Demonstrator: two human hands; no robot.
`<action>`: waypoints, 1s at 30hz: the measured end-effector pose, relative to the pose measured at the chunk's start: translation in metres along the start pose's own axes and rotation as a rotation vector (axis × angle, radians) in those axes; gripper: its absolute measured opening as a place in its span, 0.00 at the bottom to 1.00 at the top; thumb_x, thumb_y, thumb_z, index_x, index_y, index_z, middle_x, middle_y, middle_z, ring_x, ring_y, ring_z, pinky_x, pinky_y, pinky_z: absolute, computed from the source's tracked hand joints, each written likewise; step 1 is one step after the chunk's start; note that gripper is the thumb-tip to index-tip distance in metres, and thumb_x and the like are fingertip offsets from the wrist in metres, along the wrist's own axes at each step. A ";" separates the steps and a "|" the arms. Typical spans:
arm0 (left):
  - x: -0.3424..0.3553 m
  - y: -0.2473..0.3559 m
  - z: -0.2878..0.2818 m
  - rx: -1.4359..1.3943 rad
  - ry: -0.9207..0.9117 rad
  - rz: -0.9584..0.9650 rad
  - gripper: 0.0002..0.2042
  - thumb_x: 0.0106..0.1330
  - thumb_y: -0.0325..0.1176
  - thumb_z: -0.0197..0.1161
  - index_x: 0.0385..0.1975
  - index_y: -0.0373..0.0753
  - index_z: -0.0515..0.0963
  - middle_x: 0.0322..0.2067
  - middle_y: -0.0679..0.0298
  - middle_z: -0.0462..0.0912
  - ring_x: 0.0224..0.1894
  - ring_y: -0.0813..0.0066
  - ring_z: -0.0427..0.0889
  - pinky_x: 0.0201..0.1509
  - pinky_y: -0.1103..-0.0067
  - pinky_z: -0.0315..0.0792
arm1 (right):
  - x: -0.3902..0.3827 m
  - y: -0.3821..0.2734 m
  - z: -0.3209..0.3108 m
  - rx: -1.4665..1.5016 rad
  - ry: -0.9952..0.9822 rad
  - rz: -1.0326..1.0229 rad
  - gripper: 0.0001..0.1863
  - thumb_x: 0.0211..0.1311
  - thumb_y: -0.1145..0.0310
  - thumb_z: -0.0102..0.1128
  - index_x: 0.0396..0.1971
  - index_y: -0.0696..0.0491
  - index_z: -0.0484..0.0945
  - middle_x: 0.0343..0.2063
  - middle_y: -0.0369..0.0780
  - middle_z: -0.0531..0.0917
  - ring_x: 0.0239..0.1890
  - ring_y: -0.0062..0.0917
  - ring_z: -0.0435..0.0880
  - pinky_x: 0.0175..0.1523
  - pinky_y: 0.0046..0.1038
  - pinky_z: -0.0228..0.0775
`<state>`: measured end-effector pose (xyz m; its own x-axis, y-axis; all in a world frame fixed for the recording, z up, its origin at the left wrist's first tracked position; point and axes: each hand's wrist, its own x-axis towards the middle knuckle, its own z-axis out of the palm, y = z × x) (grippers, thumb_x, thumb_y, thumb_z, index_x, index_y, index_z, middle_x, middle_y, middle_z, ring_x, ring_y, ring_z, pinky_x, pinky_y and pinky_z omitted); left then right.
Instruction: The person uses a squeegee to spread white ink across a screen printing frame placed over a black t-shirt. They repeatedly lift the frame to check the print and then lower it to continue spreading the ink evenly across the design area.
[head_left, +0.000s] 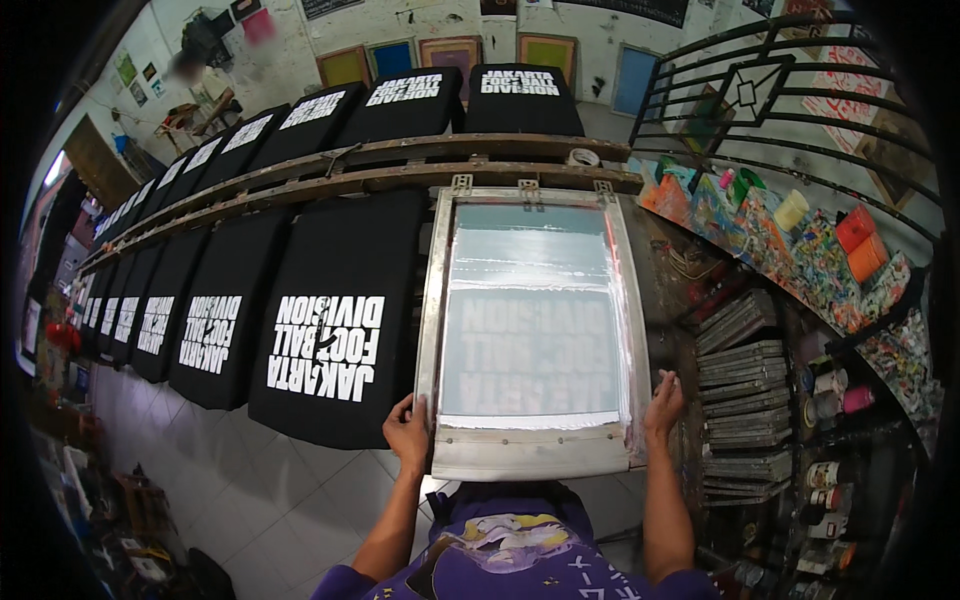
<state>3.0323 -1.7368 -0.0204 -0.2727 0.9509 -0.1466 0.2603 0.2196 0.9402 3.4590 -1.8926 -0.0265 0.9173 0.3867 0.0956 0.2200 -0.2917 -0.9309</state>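
Observation:
A screen printing frame (530, 437) with a metal border lies in front of me, hinged at its far end to a wooden rail. White ink streaks its mesh, and white block lettering shows faintly through it. My left hand (407, 434) is closed on the frame's near left edge. Beside the near right edge is my right hand (663, 404), its fingers extended upward; whether it touches the frame is hard to tell. Immediately left of the frame, a black shirt (345, 260) with white block lettering lies on a board.
More printed black shirts (200, 330) line both sides of the long wooden rails (350, 160). A tape roll (583, 157) rests on the rail. On the right are stacked frames (742, 385), ink containers (828, 380) and a paint-splattered surface (800, 260). A blurred person (187, 80) is far left.

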 end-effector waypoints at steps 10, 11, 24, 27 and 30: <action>-0.019 0.034 -0.026 -0.138 -0.046 0.119 0.18 0.79 0.41 0.58 0.55 0.33 0.83 0.23 0.74 0.72 0.25 0.90 0.65 0.30 0.87 0.59 | -0.111 -0.130 -0.058 -0.789 -0.923 -1.098 0.25 0.48 0.58 0.76 0.43 0.55 0.81 0.37 0.44 0.80 0.42 0.36 0.81 0.49 0.33 0.72; -0.028 0.046 -0.029 -0.076 -0.066 0.137 0.18 0.78 0.40 0.60 0.55 0.32 0.83 0.25 0.74 0.74 0.26 0.90 0.67 0.31 0.88 0.61 | -0.113 -0.118 -0.059 -0.834 -0.918 -1.116 0.24 0.46 0.58 0.76 0.42 0.55 0.80 0.36 0.43 0.79 0.42 0.36 0.80 0.49 0.33 0.72; -0.041 0.108 -0.017 0.843 -0.685 1.046 0.23 0.52 0.49 0.77 0.46 0.46 0.85 0.40 0.66 0.83 0.46 0.64 0.80 0.51 0.68 0.74 | -0.058 -0.128 -0.028 -0.654 -0.962 -0.932 0.21 0.44 0.69 0.73 0.41 0.54 0.78 0.38 0.42 0.80 0.47 0.37 0.79 0.54 0.40 0.69; -0.027 0.101 -0.013 0.944 -0.711 1.024 0.19 0.50 0.42 0.77 0.42 0.46 0.85 0.38 0.67 0.82 0.45 0.65 0.81 0.48 0.68 0.75 | -0.055 -0.120 -0.017 -0.657 -0.932 -0.895 0.21 0.44 0.70 0.73 0.40 0.54 0.77 0.38 0.42 0.80 0.46 0.38 0.79 0.54 0.40 0.69; -0.025 0.100 -0.011 0.910 -0.687 1.034 0.15 0.48 0.34 0.74 0.38 0.48 0.85 0.34 0.68 0.80 0.42 0.66 0.82 0.44 0.68 0.76 | -0.053 -0.114 -0.020 -0.525 -0.858 -0.902 0.19 0.41 0.74 0.69 0.38 0.54 0.78 0.36 0.43 0.79 0.44 0.39 0.80 0.53 0.42 0.70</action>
<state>3.0546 -1.7414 0.0805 0.7768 0.6244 0.0814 0.5894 -0.7665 0.2551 3.3919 -1.8977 0.0820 -0.0658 0.9835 0.1685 0.9078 0.1291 -0.3991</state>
